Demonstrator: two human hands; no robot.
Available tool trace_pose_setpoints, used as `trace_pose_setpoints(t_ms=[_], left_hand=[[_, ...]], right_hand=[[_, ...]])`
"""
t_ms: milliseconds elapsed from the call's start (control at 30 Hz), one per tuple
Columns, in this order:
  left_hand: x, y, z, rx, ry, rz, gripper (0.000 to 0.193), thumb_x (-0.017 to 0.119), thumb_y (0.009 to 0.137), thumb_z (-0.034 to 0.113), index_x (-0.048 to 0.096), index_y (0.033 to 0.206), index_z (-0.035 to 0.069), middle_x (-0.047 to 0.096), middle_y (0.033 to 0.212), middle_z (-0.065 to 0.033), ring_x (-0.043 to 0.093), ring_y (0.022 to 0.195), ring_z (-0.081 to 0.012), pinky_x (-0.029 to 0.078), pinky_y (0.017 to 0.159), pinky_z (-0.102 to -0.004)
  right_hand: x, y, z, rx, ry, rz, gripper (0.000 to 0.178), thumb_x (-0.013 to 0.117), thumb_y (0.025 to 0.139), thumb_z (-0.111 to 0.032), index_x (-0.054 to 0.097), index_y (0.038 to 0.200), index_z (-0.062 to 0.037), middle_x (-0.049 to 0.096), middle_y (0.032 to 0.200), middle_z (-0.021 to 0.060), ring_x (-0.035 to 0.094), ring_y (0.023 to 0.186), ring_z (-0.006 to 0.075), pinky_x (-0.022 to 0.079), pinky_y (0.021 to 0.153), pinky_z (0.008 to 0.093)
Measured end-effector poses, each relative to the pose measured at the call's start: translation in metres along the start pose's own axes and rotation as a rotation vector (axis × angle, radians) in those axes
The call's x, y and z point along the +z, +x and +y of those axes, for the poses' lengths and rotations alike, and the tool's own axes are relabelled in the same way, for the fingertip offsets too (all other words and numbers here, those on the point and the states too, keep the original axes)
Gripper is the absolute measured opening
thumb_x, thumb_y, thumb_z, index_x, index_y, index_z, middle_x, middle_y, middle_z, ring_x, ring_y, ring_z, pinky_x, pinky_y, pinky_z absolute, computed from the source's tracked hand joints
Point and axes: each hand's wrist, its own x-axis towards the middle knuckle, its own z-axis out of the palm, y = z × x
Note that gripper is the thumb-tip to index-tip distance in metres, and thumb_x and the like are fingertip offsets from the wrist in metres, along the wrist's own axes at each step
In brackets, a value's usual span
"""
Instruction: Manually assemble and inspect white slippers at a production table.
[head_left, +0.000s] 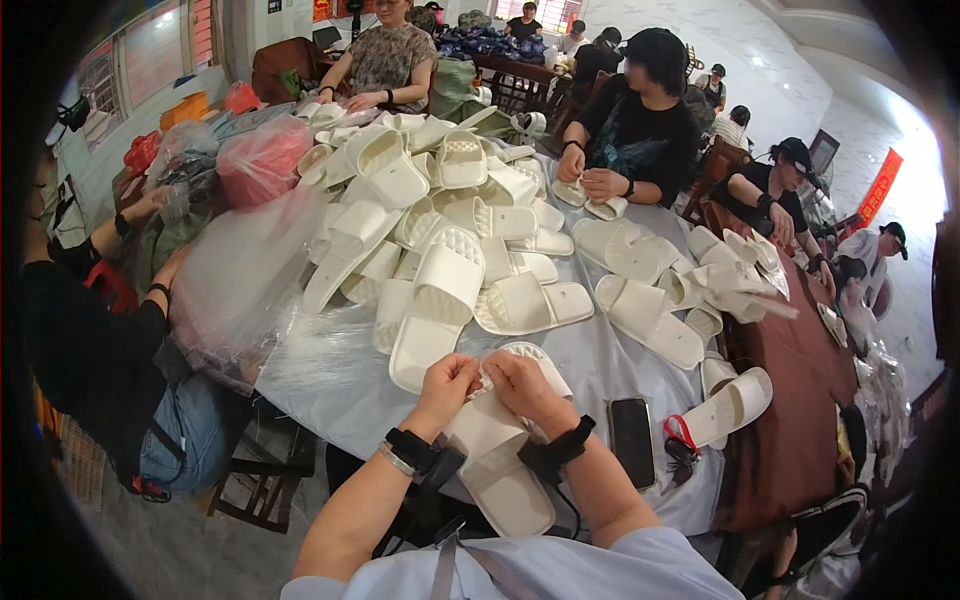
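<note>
My left hand (450, 386) and my right hand (527, 382) are close together at the near edge of the table, both with fingers pinched. Whatever they pinch is too small or hidden to make out. Directly below them lies a cream slide slipper (505, 492), its sole pointing toward me and its strap partly under my hands. Another slipper (538, 358) shows its bumpy insole behind my right hand. Just beyond my left hand, a slipper (447, 272) leans on the large heap of matching slippers (390, 170).
Right of my hands lie a black phone (631, 442), red-handled scissors (680, 435) and more slippers (650, 320). Plastic sheeting covers the table (340, 385). A clear plastic bag (240, 270) and a pink bag (265, 160) stand left. Co-workers sit around the table; one (640, 130) handles slippers.
</note>
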Motion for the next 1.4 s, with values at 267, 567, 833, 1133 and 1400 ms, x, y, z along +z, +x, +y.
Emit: trace_pose_setpoints(t_ms=[267,567,833,1133,1400], left_hand=[[0.004,-0.002,0.008,-0.014,-0.035,0.072,0.013,0.058,0.097,0.016,0.059,0.095,0.002,0.061,0.079,-0.0010,0.058,0.066,-0.0066,0.050,0.060,-0.0204],[0.002,-0.001,0.001,0.002,-0.061,0.046,0.015,0.056,0.098,0.017,0.057,0.092,0.004,0.060,0.078,-0.0001,0.057,0.066,-0.0063,0.048,0.058,-0.0207],[-0.002,0.002,-0.003,0.009,-0.038,-0.001,0.016,0.057,0.097,0.019,0.059,0.095,0.003,0.061,0.079,-0.0004,0.057,0.066,-0.0057,0.048,0.056,-0.0199],[-0.001,-0.002,0.001,-0.022,-0.090,0.055,0.016,0.058,0.097,0.018,0.059,0.094,0.002,0.061,0.079,-0.0011,0.058,0.066,-0.0068,0.050,0.058,-0.0202],[-0.004,-0.002,-0.001,-0.002,-0.104,0.050,0.015,0.057,0.097,0.017,0.058,0.092,0.003,0.061,0.078,-0.0016,0.058,0.065,-0.0078,0.050,0.061,-0.0208]], right_hand=[[-0.003,0.002,-0.002,0.017,-0.055,0.049,0.009,0.057,0.089,-0.007,0.059,0.087,0.0008,0.061,0.078,0.0192,0.061,0.071,0.0369,0.048,0.063,0.0388],[-0.003,0.000,-0.005,0.030,-0.024,0.033,0.009,0.055,0.087,-0.007,0.059,0.086,0.0008,0.061,0.078,0.0203,0.060,0.075,0.0391,0.047,0.065,0.0415],[-0.004,0.001,-0.007,0.039,-0.014,0.034,0.009,0.056,0.087,-0.007,0.061,0.085,0.0006,0.062,0.079,0.0201,0.061,0.074,0.0390,0.048,0.065,0.0414],[-0.001,-0.001,-0.003,0.046,-0.003,0.050,0.010,0.057,0.087,-0.007,0.062,0.086,0.0017,0.062,0.080,0.0214,0.061,0.075,0.0391,0.048,0.065,0.0403],[0.001,-0.002,0.003,0.002,-0.039,0.060,0.008,0.060,0.086,-0.005,0.063,0.088,0.0017,0.064,0.079,0.0171,0.063,0.069,0.0310,0.049,0.063,0.0345]])
